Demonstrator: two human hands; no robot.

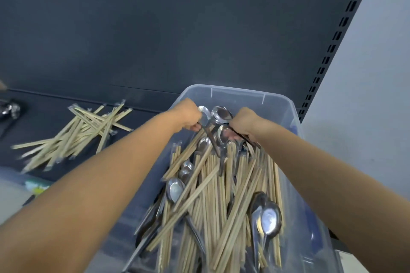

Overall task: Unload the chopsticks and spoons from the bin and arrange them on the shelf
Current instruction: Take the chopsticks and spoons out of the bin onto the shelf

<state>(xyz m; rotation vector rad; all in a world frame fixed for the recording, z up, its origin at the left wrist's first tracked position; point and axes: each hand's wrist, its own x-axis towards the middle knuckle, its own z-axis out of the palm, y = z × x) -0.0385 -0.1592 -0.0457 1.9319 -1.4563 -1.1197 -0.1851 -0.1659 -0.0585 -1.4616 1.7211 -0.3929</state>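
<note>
A clear plastic bin (244,95) holds a heap of wrapped wooden chopsticks (224,186) mixed with several metal spoons (269,220). Both my hands are at the bin's far end. My left hand (188,115) grips the handle of a metal spoon (204,113) whose bowl sticks up beyond the fingers. My right hand (246,124) grips spoon handles too, with a spoon bowl (221,114) above it. On the dark shelf (55,117) to the left lies a loose pile of wrapped chopsticks (77,135).
The shelf's dark back panel (177,29) rises behind everything. A slotted upright (332,51) runs along the panel's right edge beside a pale wall. Some metal items (11,109) lie at the shelf's far left. A lower level shows below the shelf's front edge at left.
</note>
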